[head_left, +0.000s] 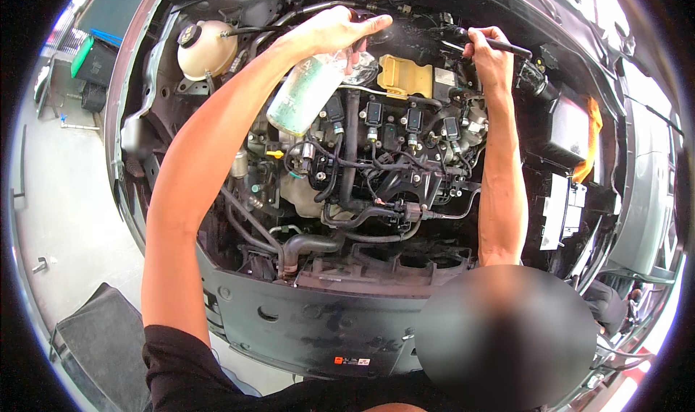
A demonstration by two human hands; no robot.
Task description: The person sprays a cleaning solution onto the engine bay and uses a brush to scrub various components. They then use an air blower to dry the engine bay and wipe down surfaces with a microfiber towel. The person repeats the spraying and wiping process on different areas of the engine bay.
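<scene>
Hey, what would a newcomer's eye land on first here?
Likely the pale green spray bottle in the left hand, above the engine, left of centre. Next, the dark-handled tool in the right hand, upper right. An orange cloth also stands out, right of the engine.

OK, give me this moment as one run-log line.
left hand: holding spray bottle | right hand: holding dark-handled tool | below: engine | nearby: yellow cover, orange cloth

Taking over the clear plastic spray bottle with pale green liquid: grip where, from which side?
Probably the body of the clear plastic spray bottle with pale green liquid, from the lower left of the view: it tilts with its base that way, much of its body is exposed, and the left hand occupies the top end.
</scene>
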